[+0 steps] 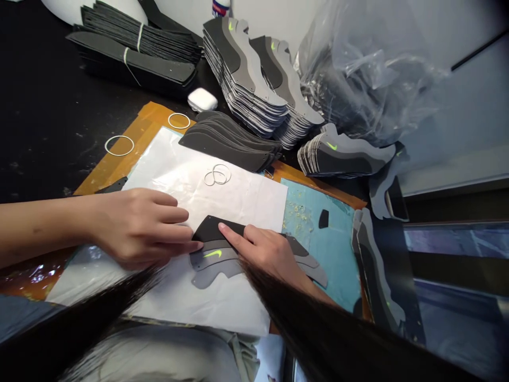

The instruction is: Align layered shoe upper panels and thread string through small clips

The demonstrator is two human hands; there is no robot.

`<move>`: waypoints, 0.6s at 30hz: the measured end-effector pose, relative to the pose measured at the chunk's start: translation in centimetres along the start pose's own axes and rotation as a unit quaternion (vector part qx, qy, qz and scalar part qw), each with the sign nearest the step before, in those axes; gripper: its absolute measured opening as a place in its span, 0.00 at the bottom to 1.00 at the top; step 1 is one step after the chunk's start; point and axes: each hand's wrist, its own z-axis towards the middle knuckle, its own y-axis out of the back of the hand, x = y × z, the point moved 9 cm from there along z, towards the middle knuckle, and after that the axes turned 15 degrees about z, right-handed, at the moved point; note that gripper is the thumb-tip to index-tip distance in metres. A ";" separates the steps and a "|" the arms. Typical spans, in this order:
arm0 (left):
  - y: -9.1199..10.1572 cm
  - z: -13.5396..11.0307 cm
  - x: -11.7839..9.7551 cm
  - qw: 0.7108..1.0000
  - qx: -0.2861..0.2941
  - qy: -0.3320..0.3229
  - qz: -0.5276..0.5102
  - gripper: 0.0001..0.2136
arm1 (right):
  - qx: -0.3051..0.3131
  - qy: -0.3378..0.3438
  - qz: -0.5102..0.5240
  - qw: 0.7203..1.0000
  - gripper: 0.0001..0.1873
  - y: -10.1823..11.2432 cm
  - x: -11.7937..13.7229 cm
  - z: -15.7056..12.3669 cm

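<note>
Head view, looking down on a cluttered workbench. The person's left hand (137,228) lies nearly flat, fingers pressed together and slightly curved, with the fingertips at the left end of a black foam-like strip (210,229). The right hand (264,252) rests on the strip's other end, index finger stretched out and pressing down, the other fingers bunched behind it. Neither hand is pinching. The strip lies across a grey shoe-upper panel (214,260) printed with a neon yellow swoosh, on a white sheet (207,185). Firm, flat finger pressure at both ends looks like the sound way to keep these layers from sliding, with the swoosh left uncovered and the edges kept in line.

Two small rubber bands (217,175) lie on the white sheet, just above the hands. Beyond them is a fanned stack of black strips (226,143), and further back are tall stacks of grey panels (242,74) and a clear plastic bag (366,69) holding more pieces. A blue cutting mat (318,249) lies to the right. Dark strands of the person's hair (338,329) hang across the bottom of the view.
</note>
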 end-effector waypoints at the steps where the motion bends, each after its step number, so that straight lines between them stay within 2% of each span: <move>1: -0.1 0.0 -0.1 1.000 0.006 -0.005 0.006 0.12 | -0.003 0.002 0.002 1.000 0.24 0.0 0.0 0.0; 4: -0.5 -0.1 -0.2 1.000 0.012 -0.007 0.002 0.13 | -0.013 0.012 0.012 1.000 0.24 0.0 0.1 0.0; 7: -0.9 -0.2 0.3 0.998 0.031 -0.001 -0.046 0.15 | -0.017 0.013 0.021 1.000 0.24 0.0 0.0 0.0; 9: -1.9 -0.5 1.0 0.990 0.080 0.039 -0.107 0.16 | -0.032 0.026 0.028 0.999 0.21 0.4 0.3 -0.2; 11: -3.1 -1.1 1.6 0.974 0.133 0.091 -0.159 0.16 | -0.078 0.041 0.036 0.995 0.17 1.5 0.5 -0.4; 12: -3.4 -1.4 1.7 0.970 0.139 0.108 -0.167 0.15 | -0.108 0.039 0.034 0.993 0.16 2.2 0.5 -0.6; 14: -2.9 -1.6 1.4 0.981 0.094 0.105 -0.134 0.15 | -0.145 0.008 0.010 0.989 0.21 2.8 -0.1 -0.6; 15: -2.5 -1.5 1.2 0.988 0.063 0.103 -0.098 0.15 | -0.142 -0.015 -0.005 0.990 0.25 2.7 -0.6 -0.5; 17: -2.0 -1.4 1.5 0.988 0.037 0.145 -0.020 0.13 | -0.102 -0.055 -0.013 0.993 0.29 1.8 -1.5 -0.1; 18: -2.2 -1.3 2.0 0.981 0.049 0.186 0.007 0.14 | -0.080 -0.066 -0.002 0.995 0.28 1.2 -1.8 0.1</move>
